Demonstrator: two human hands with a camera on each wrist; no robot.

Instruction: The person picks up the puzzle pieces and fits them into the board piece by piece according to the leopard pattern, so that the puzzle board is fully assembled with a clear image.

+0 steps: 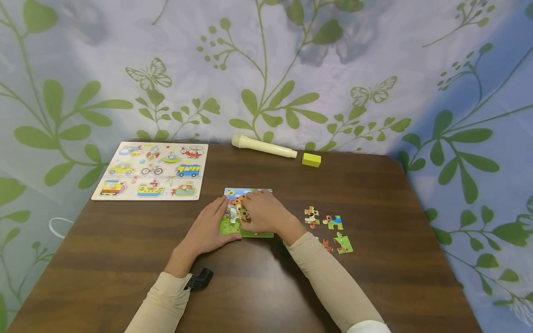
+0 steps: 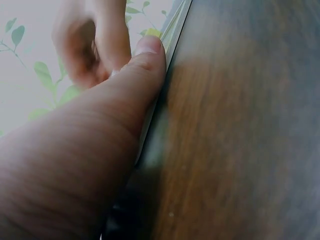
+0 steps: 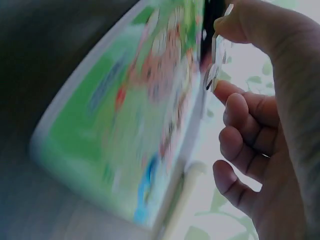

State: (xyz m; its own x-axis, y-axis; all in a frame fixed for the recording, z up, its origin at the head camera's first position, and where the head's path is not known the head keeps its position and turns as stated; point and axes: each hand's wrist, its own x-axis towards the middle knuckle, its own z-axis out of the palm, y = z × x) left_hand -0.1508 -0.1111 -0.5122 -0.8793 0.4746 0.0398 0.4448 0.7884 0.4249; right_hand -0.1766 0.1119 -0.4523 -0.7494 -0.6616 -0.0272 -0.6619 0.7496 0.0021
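A small jigsaw board (image 1: 258,234) with a green and blue picture lies on the brown table. My left hand (image 1: 208,229) rests along its left side, fingers straight at the edge and thumb stretched along the front edge. Over the board is my right hand (image 1: 266,213), hiding much of its right half. In the right wrist view, that hand pinches a thin puzzle piece (image 3: 215,60) between thumb and index finger, the other fingers loosely bent. Part of a bear picture (image 1: 238,209) shows between the hands.
Several loose puzzle pieces (image 1: 334,222) lie right of the board, some partly behind the right forearm. A vehicle peg puzzle (image 1: 150,171) sits at the back left. A cream toy microphone (image 1: 266,146) and a yellow block (image 1: 311,160) lie near the patterned curtain (image 1: 270,74).
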